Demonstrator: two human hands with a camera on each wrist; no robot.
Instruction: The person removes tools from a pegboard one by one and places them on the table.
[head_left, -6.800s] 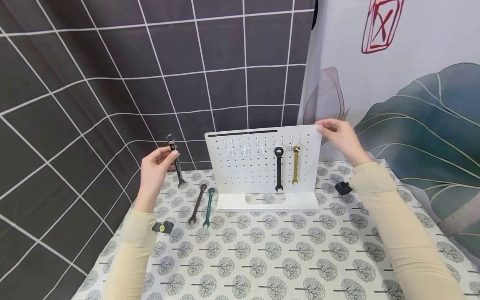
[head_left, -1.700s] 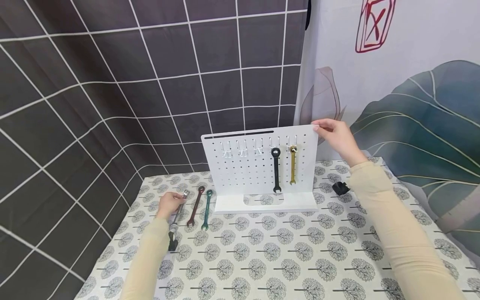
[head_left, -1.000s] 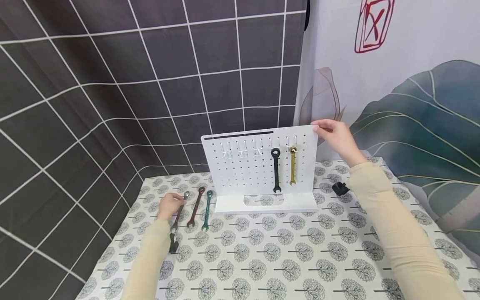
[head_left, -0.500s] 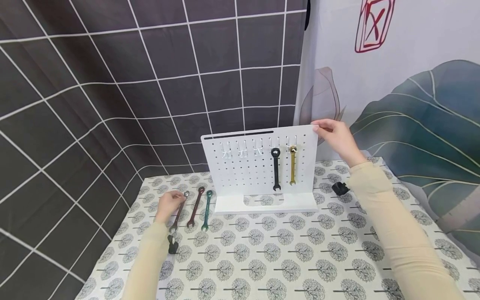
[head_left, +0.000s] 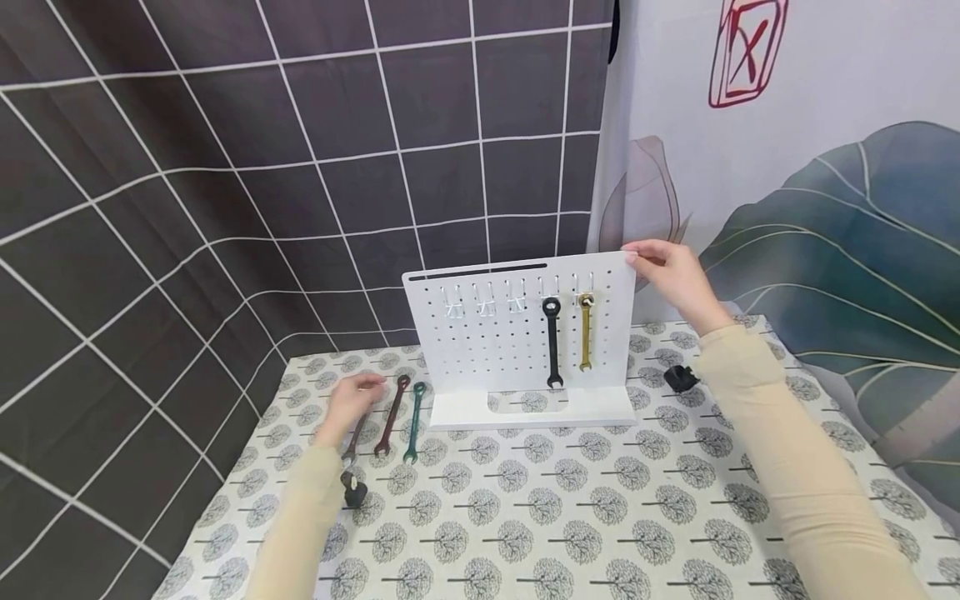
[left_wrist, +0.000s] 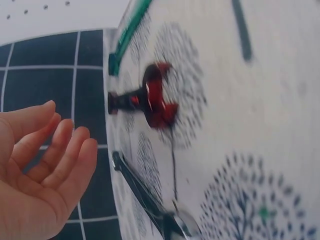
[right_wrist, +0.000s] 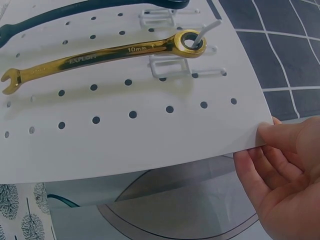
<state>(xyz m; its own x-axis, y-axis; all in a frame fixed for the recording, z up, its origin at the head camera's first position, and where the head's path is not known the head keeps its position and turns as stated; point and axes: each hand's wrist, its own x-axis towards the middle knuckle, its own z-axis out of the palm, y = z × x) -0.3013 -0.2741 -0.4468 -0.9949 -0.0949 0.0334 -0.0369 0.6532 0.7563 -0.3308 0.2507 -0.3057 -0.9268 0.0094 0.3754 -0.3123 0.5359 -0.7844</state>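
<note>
My left hand [head_left: 352, 407] is over the table's left side, fingers loosely bent with nothing between them, as the left wrist view confirms. Just below it lies a dark silvery combination wrench [head_left: 355, 440], its upper end hidden behind the hand in the head view. Beside that lie a dark red wrench [head_left: 392, 417] and a green wrench [head_left: 415, 423], roughly parallel. With thumb and fingers, my right hand [right_wrist: 287, 175] pinches the top right corner of a white pegboard [head_left: 495, 350]. A black wrench [head_left: 553, 342] and a gold wrench [right_wrist: 100, 56] hang from the board's hooks.
Several clear hooks [head_left: 486, 300] on the board's left half hold nothing. The board stands on a white base [head_left: 600, 408] on a tree-patterned tablecloth [head_left: 540, 508]. Dark gridded fabric [head_left: 337, 150] rises behind and to the left.
My left hand carried the silvery wrench down to the table left of the red one, then let go and lifted slightly away. The right hand has kept its grip on the corner.
</note>
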